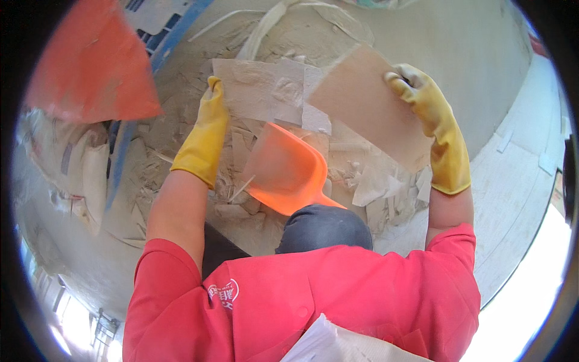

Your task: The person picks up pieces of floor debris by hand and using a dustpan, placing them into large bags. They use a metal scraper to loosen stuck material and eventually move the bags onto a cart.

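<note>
Dust-pale rubble of broken sheets and scraps covers the floor [181, 151], with an orange bin [90, 60] upper left and grey sacks [84, 175] beside it. Left to right: the left hand [202, 136], in a yellow glove, lies flat with fingers released on a pale torn sheet [265, 90]; an orange scoop [286, 172] rests between the arms; the right hand [428, 114] grips the brown board [368, 102] at its upper edge. I'd judge it wise to lift that board slowly, supporting it underneath.
</note>
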Motion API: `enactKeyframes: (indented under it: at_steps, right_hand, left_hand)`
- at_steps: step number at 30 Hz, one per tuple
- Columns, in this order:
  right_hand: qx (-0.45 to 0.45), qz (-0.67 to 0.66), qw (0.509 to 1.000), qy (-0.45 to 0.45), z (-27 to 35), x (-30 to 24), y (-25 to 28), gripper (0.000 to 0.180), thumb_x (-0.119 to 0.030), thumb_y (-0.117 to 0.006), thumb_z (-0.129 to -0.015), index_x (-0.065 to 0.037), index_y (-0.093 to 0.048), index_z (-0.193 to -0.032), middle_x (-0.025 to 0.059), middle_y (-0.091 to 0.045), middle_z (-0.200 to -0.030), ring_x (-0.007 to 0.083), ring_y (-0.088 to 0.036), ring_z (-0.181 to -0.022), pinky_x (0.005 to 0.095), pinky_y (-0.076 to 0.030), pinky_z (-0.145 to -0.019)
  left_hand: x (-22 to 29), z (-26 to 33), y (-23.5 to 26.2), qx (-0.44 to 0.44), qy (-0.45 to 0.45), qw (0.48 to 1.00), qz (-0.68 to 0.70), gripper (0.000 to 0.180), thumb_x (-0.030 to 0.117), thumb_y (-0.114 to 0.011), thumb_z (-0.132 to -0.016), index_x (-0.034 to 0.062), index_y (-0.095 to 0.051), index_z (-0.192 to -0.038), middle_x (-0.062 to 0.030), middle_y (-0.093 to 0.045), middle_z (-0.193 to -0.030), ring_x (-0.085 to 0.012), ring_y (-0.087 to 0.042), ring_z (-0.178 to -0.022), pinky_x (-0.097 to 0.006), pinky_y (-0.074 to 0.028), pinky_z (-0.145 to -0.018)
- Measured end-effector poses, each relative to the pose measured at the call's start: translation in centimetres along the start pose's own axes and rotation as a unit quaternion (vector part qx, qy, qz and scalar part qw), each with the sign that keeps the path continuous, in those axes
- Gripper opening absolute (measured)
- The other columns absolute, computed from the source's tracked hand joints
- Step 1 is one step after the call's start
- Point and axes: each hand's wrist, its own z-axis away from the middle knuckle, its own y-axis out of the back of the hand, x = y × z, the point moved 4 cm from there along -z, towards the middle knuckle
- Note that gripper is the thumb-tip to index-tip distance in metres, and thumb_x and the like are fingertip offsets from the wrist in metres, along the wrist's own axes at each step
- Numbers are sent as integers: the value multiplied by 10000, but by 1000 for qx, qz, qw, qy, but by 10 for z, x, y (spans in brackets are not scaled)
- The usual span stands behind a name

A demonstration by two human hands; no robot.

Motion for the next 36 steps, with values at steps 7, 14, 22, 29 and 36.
enactKeyframes:
  at_steps: [7,14,22,29,36]
  right_hand:
    - [-105,217,965,106,-31,-185,-98,368,-322,-562,-1025,-101,-640,-1308,138,-698,-1195,317,-654,-1108,403,-493,-943]
    - [-190,284,896,283,-15,-289,-185,436,-242,-624,-985,-60,-576,-1378,153,-648,-1341,348,-616,-1212,418,-494,-981]
    - [-343,335,817,321,35,-344,-202,682,-325,-799,-876,-38,-545,-1440,203,-647,-1343,275,-614,-1245,386,-479,-1037]
    - [-484,46,873,40,75,-376,-268,739,-359,-839,-847,24,-554,-1411,96,-686,-1275,174,-631,-1150,348,-481,-1022]
    - [-465,-89,875,97,104,-507,-354,651,-371,-799,-892,7,-585,-1376,80,-696,-1232,169,-661,-1064,339,-530,-948]
  left_hand:
    - [41,38,76,-2,378,852,361,520,486,-535,-1051,4,-685,-1175,-55,-656,-908,-129,-547,-751,-326,-456,-630]
    - [35,90,188,181,402,600,668,350,373,-535,-1069,102,-620,-1272,-2,-653,-987,-129,-608,-798,-285,-489,-694]
    - [-38,170,295,131,351,686,624,131,209,-561,-1068,140,-640,-1146,32,-650,-974,-123,-619,-821,-280,-485,-700]
    - [-66,207,400,135,355,736,560,299,149,-638,-1004,124,-616,-1301,27,-667,-1052,-123,-644,-989,-303,-511,-834]
    - [-118,181,631,21,239,966,93,393,240,-624,-967,90,-587,-1328,-64,-680,-1202,-240,-661,-1086,-404,-538,-957]
